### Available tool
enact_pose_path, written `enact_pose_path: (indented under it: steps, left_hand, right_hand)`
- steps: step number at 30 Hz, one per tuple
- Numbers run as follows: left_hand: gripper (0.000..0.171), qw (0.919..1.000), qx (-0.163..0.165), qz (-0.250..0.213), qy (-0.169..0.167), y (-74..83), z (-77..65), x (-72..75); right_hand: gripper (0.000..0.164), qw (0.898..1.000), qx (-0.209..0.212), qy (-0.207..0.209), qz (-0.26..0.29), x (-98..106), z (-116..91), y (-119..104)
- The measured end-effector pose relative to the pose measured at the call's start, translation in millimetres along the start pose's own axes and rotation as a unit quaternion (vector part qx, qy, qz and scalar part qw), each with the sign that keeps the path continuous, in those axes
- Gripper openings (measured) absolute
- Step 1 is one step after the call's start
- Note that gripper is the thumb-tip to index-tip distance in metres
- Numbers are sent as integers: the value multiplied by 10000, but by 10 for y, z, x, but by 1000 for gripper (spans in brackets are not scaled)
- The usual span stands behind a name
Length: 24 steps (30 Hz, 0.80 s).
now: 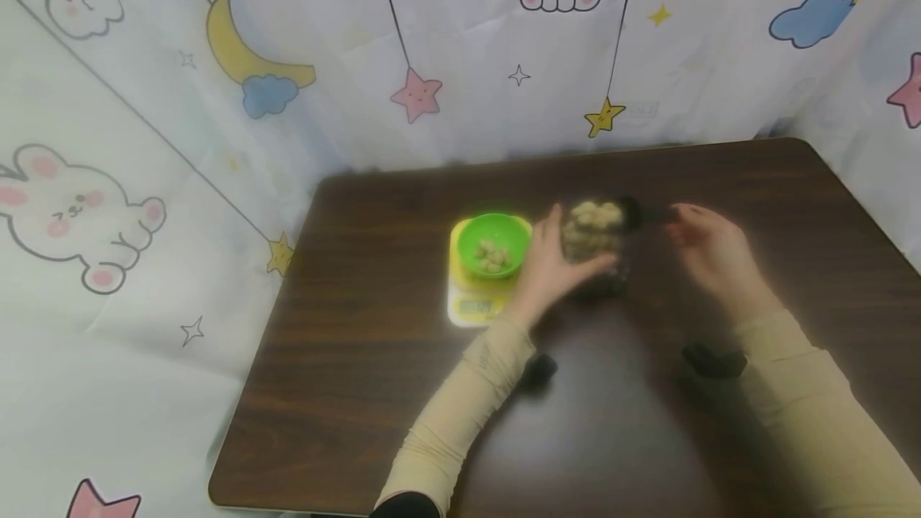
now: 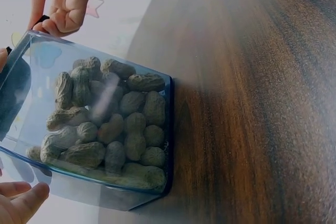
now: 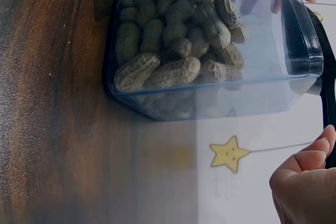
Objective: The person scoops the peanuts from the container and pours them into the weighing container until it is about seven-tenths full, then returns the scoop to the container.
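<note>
A clear plastic container [image 2: 147,177] of unshelled peanuts [image 3: 173,35] stands on the table. My left hand [image 1: 550,262] holds its near left side, thumb and fingers spread along the walls. On the other side, my right hand [image 1: 708,242] pinches the thin handle of a black spoon [image 3: 294,35]. The spoon's dark head is at the container's mouth, above the nuts; whether it carries any is hidden. Left of my left hand, a green bowl [image 1: 471,240] with several peanuts inside sits on a yellow and white kitchen scale [image 1: 457,294] with a small display.
The dark wood table [image 1: 345,326] reaches back to a white curtain [image 1: 475,38] printed with stars, moons and animals. Dark wrist-camera mounts [image 1: 712,360] hang beneath both forearms.
</note>
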<state>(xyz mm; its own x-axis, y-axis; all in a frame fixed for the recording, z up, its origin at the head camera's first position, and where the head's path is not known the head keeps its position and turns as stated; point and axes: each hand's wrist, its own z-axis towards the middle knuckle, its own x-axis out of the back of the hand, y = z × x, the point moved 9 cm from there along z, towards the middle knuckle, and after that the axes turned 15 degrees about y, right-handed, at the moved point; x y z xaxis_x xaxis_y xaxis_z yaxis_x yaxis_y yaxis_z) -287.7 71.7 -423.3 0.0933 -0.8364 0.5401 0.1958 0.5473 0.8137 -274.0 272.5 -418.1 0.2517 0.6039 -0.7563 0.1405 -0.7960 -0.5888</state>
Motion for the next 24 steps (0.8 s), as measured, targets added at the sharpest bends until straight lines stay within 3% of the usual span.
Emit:
enact_pose_path:
  steps: [6,17,24]
  left_hand:
    - [113,9999,56,-116,0,31,-7,79]
    - [112,9996,-199,135,133,85,84,290]
    - [115,9997,70,30,227,27,148,445]
  right_hand:
    - [24,9999,-75,35,64,-72,6,-3]
    - [23,10000,-15,0,86,-340,20,-14]
    - [22,9999,-62,17,-144,-573,98,59]
